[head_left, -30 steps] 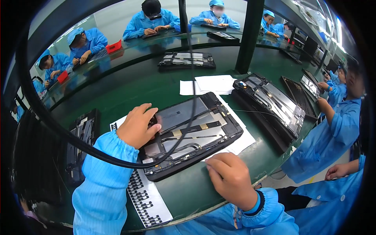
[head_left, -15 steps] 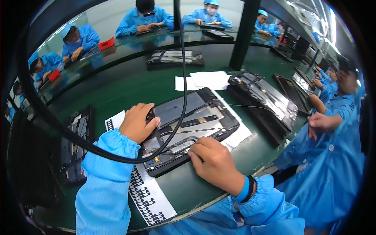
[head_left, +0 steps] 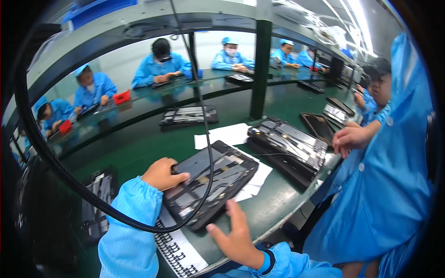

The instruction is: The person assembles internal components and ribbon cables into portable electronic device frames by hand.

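Note:
An opened black tablet (head_left: 222, 169) lies in front of me, its inner grey plates, ribbon cables and boards exposed. My left hand (head_left: 163, 174) grips its left edge, thumb on top and fingers along the side. Just off its near right edge is my right hand (head_left: 238, 238), thumb and fingers spread, with nothing in it. White paper sheets (head_left: 257, 183) stick out beyond the tablet's right side. A sheet printed with black marks (head_left: 181, 250) lies below its near left corner. A black cable (head_left: 157, 229) hangs in a loop across the view, hiding part of the tablet.
To the right stand more opened tablets (head_left: 289, 148), stacked; another (head_left: 189, 116) lies farther back, and one (head_left: 98, 201) at the left. A dark green post (head_left: 261, 69) rises from the green bench (head_left: 139, 143). A co-worker's hand (head_left: 350, 138) is close by at the right.
My right hand has let go of the tablet's near edge and spread its fingers. My left hand keeps its grip. The view has tilted up, showing more of the shelf and the people opposite.

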